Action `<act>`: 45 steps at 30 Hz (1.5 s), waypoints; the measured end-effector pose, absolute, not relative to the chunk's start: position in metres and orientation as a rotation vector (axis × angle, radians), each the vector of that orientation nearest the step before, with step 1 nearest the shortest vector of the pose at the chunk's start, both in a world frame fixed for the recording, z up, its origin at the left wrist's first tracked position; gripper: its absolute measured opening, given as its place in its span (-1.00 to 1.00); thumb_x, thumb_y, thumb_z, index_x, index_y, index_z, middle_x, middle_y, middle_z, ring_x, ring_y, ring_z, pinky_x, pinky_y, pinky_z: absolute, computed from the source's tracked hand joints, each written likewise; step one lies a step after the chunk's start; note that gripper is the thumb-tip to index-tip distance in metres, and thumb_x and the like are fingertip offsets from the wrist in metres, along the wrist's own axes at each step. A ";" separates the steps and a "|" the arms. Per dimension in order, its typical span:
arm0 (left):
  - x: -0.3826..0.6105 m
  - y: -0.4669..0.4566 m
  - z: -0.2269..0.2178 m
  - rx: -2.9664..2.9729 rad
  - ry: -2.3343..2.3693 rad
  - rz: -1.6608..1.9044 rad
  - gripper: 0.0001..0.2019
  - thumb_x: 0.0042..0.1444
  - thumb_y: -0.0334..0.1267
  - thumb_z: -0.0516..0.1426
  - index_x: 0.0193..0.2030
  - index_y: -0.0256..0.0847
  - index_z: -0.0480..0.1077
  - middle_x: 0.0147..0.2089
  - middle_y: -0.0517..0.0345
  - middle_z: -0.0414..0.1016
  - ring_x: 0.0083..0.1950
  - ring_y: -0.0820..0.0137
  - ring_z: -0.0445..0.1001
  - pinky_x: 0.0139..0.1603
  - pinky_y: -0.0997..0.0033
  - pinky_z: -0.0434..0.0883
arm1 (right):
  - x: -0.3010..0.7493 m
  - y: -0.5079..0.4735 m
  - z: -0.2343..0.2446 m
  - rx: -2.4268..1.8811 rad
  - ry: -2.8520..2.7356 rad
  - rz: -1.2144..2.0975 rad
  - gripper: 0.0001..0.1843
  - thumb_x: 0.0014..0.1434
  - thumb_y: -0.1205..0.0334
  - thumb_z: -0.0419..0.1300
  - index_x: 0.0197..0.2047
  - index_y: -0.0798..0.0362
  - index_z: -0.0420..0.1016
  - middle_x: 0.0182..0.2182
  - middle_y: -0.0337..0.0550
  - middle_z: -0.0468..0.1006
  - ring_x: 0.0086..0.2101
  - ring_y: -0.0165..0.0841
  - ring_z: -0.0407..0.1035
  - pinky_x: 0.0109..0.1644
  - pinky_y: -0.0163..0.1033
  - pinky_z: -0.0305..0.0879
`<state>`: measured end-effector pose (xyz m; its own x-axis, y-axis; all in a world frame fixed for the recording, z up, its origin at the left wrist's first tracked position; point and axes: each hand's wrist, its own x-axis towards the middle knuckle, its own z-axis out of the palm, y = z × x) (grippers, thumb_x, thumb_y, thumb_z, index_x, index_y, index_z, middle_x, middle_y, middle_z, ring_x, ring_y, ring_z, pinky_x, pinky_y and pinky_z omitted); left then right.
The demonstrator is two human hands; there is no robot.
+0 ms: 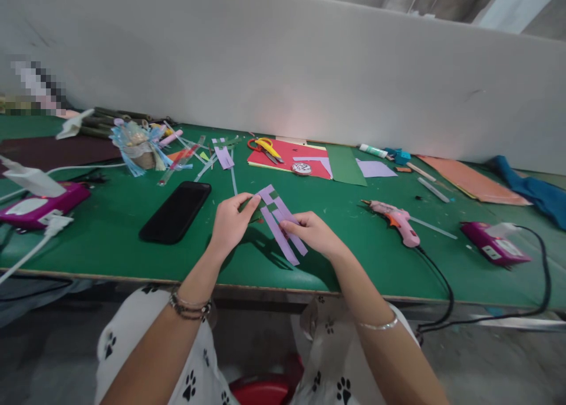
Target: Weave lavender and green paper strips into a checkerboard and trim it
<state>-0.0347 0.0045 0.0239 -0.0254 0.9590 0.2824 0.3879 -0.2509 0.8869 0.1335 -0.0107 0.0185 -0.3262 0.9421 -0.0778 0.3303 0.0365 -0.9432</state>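
Note:
Both my hands hold a small weave of lilac and dark green paper strips (278, 219) just above the green table (110, 228). My left hand (232, 222) pinches its left side, thumb on a green strip. My right hand (312, 231) pinches the lilac strips from the right, fingers closed on them. The long lilac ends stick out toward me.
A black phone (175, 211) lies left of my hands, a pink glue gun (395, 219) with its cord to the right. Farther back lie red paper (289, 157) with yellow scissors (265, 147), a tape roll (301, 168), green and lilac sheets, loose strips, and a ribbon-wrapped bundle (137, 145). Purple devices sit at both ends.

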 end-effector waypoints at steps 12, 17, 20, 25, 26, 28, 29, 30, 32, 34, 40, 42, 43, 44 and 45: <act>-0.036 0.005 0.018 1.727 1.363 1.205 -0.74 0.06 -0.14 0.03 -0.46 -0.26 0.41 -0.57 0.25 0.42 -0.62 0.48 0.39 -0.62 0.58 0.23 | 0.135 -0.011 0.018 -1.298 -1.724 1.382 -0.52 -0.10 -0.19 0.14 -0.52 0.13 0.47 -0.59 -0.22 0.45 -0.58 -0.48 0.24 -0.52 -0.36 0.13; -0.033 0.000 0.020 1.870 1.328 1.152 -0.70 0.07 -0.10 0.01 -0.48 -0.25 0.42 -0.58 0.24 0.43 -0.56 0.46 0.40 -0.55 0.56 0.22 | 0.130 -0.009 0.025 -1.299 -1.669 1.365 -0.65 -0.04 -0.02 0.18 -0.45 0.14 0.51 -0.53 -0.18 0.52 -0.52 -0.45 0.34 -0.45 -0.35 0.23; -0.032 -0.001 0.021 1.912 1.329 1.147 -0.68 0.07 -0.09 -0.01 -0.50 -0.25 0.41 -0.59 0.23 0.43 -0.53 0.45 0.38 -0.52 0.54 0.21 | 0.127 -0.008 0.025 -1.286 -1.627 1.360 -0.74 -0.03 0.08 0.19 -0.49 0.13 0.50 -0.57 -0.19 0.52 -0.55 -0.46 0.34 -0.46 -0.35 0.23; -0.036 0.001 0.023 1.961 1.208 0.997 -0.71 -0.01 -0.06 0.05 -0.41 -0.25 0.44 -0.50 0.23 0.48 -0.44 0.41 0.39 -0.43 0.53 0.25 | 0.125 -0.009 0.024 -1.292 -1.612 1.340 -0.73 -0.01 0.10 0.15 -0.56 0.12 0.46 -0.61 -0.22 0.48 -0.58 -0.49 0.31 -0.47 -0.36 0.20; -0.037 0.001 0.024 1.963 1.191 0.971 -0.72 -0.02 -0.07 0.06 -0.38 -0.25 0.44 -0.46 0.22 0.50 -0.41 0.40 0.40 -0.40 0.53 0.26 | 0.125 -0.009 0.024 -1.302 -1.634 1.321 -0.72 -0.01 0.10 0.15 -0.57 0.12 0.45 -0.62 -0.22 0.47 -0.59 -0.49 0.29 -0.48 -0.36 0.18; -0.039 0.002 0.025 1.962 1.191 0.944 -0.73 -0.03 -0.08 0.06 -0.37 -0.25 0.44 -0.41 0.21 0.51 -0.37 0.39 0.40 -0.37 0.52 0.27 | 0.126 -0.009 0.025 -1.321 -1.673 1.258 -0.72 -0.02 0.09 0.15 -0.56 0.13 0.45 -0.63 -0.26 0.43 -0.59 -0.51 0.24 -0.50 -0.36 0.13; -0.039 0.002 0.025 1.962 1.199 0.937 -0.73 -0.03 -0.09 0.06 -0.37 -0.25 0.44 -0.40 0.21 0.51 -0.36 0.38 0.40 -0.36 0.51 0.27 | 0.126 -0.008 0.025 -1.326 -1.680 1.214 -0.73 -0.03 0.08 0.16 -0.57 0.13 0.43 -0.64 -0.29 0.39 -0.60 -0.52 0.20 -0.50 -0.37 0.10; -0.039 0.002 0.025 1.963 1.210 0.930 -0.73 -0.03 -0.09 0.06 -0.37 -0.25 0.44 -0.41 0.21 0.50 -0.36 0.38 0.40 -0.36 0.51 0.26 | 0.127 -0.008 0.025 -1.323 -1.679 1.167 -0.73 -0.04 0.08 0.16 -0.57 0.12 0.41 -0.65 -0.32 0.35 -0.59 -0.52 0.16 -0.51 -0.37 0.07; -0.039 0.001 0.025 1.967 1.224 0.918 -0.72 -0.03 -0.08 0.06 -0.37 -0.25 0.44 -0.42 0.22 0.49 -0.36 0.38 0.38 -0.36 0.50 0.26 | 0.129 -0.007 0.025 -1.299 -1.671 1.096 -0.73 -0.05 0.07 0.15 -0.60 0.10 0.33 -0.67 -0.37 0.25 -0.59 -0.54 0.09 -0.51 -0.37 0.01; -0.038 0.001 0.024 1.973 1.228 0.911 -0.70 -0.03 -0.06 0.06 -0.35 -0.25 0.45 -0.41 0.22 0.48 -0.36 0.37 0.38 -0.36 0.50 0.25 | 0.130 -0.006 0.025 -1.275 -1.679 1.060 -0.69 -0.03 0.06 0.12 -0.65 0.07 0.24 -0.69 -0.40 0.14 -0.59 -0.55 0.02 -0.51 -0.36 -0.03; -0.036 0.002 0.021 1.974 1.239 0.884 -0.68 -0.03 -0.03 0.09 -0.33 -0.25 0.46 -0.41 0.22 0.49 -0.38 0.38 0.37 -0.38 0.51 0.26 | 0.133 -0.008 0.027 -1.297 -1.697 1.060 -0.67 -0.01 0.05 0.10 -0.65 0.07 0.23 -0.69 -0.39 0.11 -0.59 -0.54 0.00 -0.50 -0.35 -0.04; -0.036 0.002 0.021 1.957 1.222 0.898 -0.69 -0.03 -0.04 0.09 -0.32 -0.25 0.47 -0.39 0.22 0.51 -0.36 0.37 0.38 -0.35 0.51 0.28 | 0.135 -0.008 0.029 -1.285 -1.671 1.139 -0.73 -0.02 0.05 0.12 -0.55 0.08 0.37 -0.64 -0.36 0.26 -0.55 -0.51 0.12 -0.46 -0.35 0.04; -0.036 0.002 0.022 1.945 1.212 0.905 -0.69 -0.03 -0.04 0.09 -0.30 -0.24 0.47 -0.36 0.22 0.52 -0.34 0.36 0.40 -0.33 0.50 0.29 | 0.136 -0.009 0.030 -1.281 -1.648 1.177 -0.75 -0.03 0.06 0.14 -0.49 0.09 0.42 -0.59 -0.33 0.34 -0.52 -0.49 0.18 -0.44 -0.35 0.08; -0.037 0.002 0.022 1.935 1.204 0.912 -0.69 -0.03 -0.05 0.09 -0.28 -0.24 0.47 -0.34 0.21 0.53 -0.32 0.35 0.41 -0.31 0.50 0.30 | 0.137 -0.009 0.031 -1.282 -1.621 1.202 -0.75 -0.04 0.07 0.15 -0.43 0.09 0.46 -0.54 -0.29 0.42 -0.49 -0.47 0.23 -0.41 -0.34 0.12; -0.037 0.002 0.022 1.928 1.197 0.915 -0.68 -0.03 -0.05 0.09 -0.27 -0.24 0.47 -0.32 0.20 0.54 -0.30 0.34 0.41 -0.30 0.50 0.30 | 0.138 -0.009 0.032 -1.287 -1.593 1.210 -0.75 -0.05 0.08 0.16 -0.39 0.09 0.47 -0.50 -0.27 0.46 -0.46 -0.46 0.27 -0.38 -0.34 0.15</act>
